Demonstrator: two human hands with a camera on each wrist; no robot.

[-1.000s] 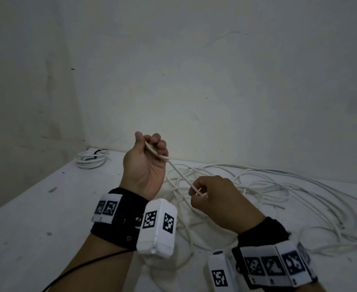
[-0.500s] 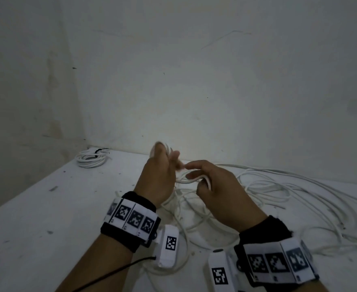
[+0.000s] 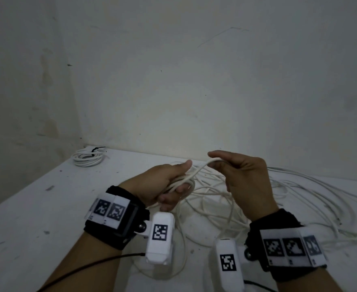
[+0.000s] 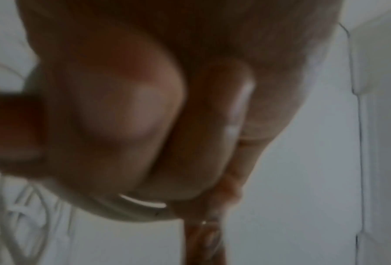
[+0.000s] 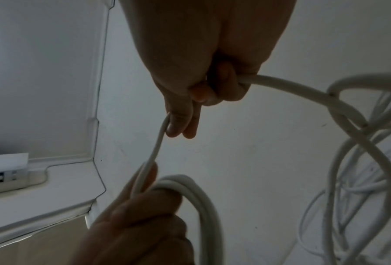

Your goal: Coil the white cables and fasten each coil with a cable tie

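Left hand (image 3: pixel 162 186) low and near the centre of the surface (image 3: pixel 36 218), fingers curled round a few small loops of cable (image 3: pixel 196 174); thumb lies along the top of the loops. My left wrist view is blurred and mostly fingers, so I get nothing more from it.

Right hand (image 3: pixel 242 180) raised just right of the left one, pinching one strand of the same cable between thumb and forefinger; the remaining fingers curl loosely. In the right wrist view the strand runs taut from that pinch down into the left hand (image 5: pixel 142 220), and another length leaves the right hand (image 5: pixel 203 62) toward the right.

Loose cable sprawls in a tangle (image 3: pixel 299 192) behind and to the right of both hands.

Far left corner: a finished coil (image 3: pixel 88 158) lying flat, with a black tie (image 3: pixel 96 149) on it.
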